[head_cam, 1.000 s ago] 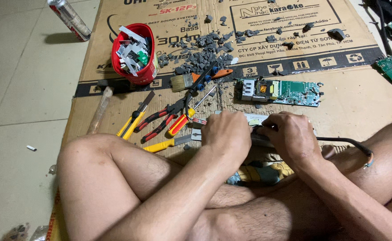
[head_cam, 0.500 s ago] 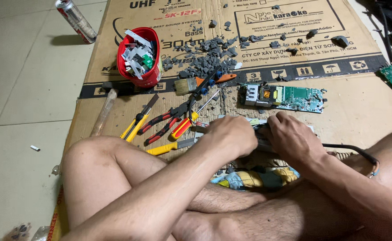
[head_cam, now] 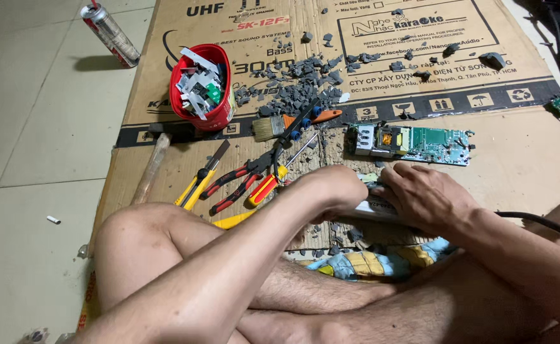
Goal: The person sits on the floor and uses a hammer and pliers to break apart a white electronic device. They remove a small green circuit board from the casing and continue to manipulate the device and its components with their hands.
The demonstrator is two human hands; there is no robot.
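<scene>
I sit cross-legged on flattened cardboard (head_cam: pixel 522 159). My right hand (head_cam: pixel 429 197) presses down on a pale, flat electronic unit (head_cam: pixel 374 205) lying on the cardboard, and a black cable (head_cam: pixel 531 218) runs off from it to the right. My left hand (head_cam: pixel 327 188) is curled at the left end of that unit; its fingers are turned away, so whatever it holds is hidden. Grey broken bits lie around and under both hands. A green circuit board (head_cam: pixel 414 141) lies just beyond my hands.
Left of my hands lie red-handled pliers (head_cam: pixel 235 185), a red-yellow screwdriver (head_cam: pixel 273 178), a yellow utility knife (head_cam: pixel 200 178), a paintbrush (head_cam: pixel 286 124) and a wooden-handled hammer (head_cam: pixel 152 162). A red cup of scrap (head_cam: pixel 200 89), a grey debris pile (head_cam: pixel 299 89) and a spray can (head_cam: pixel 111 32) sit farther off.
My head has tilted up a little, so everything sits lower in view. Both hands stay on the pale unit, with the left hand shifted slightly.
</scene>
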